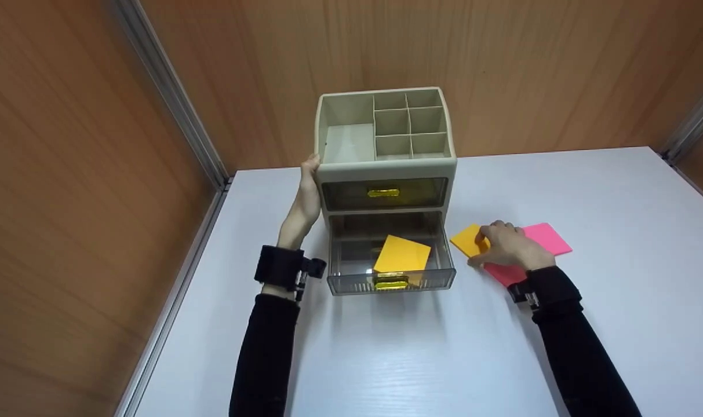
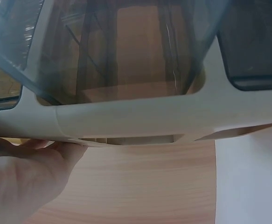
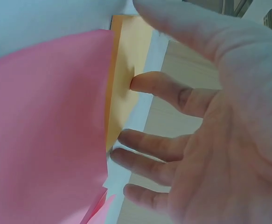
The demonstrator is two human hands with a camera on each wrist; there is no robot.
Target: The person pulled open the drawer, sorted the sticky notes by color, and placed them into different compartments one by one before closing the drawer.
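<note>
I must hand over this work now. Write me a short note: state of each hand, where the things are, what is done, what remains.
Left hand: open, resting against the left side of the beige plastic drawer organizer.
Right hand: fingertips on the orange sticky-note pad on the white table, beside the pink paper sheets.
Done: smoky lower drawer is pulled open, one orange pad inside.
Left: probably the remaining pad and pink sheets, then closing the drawer.
</note>
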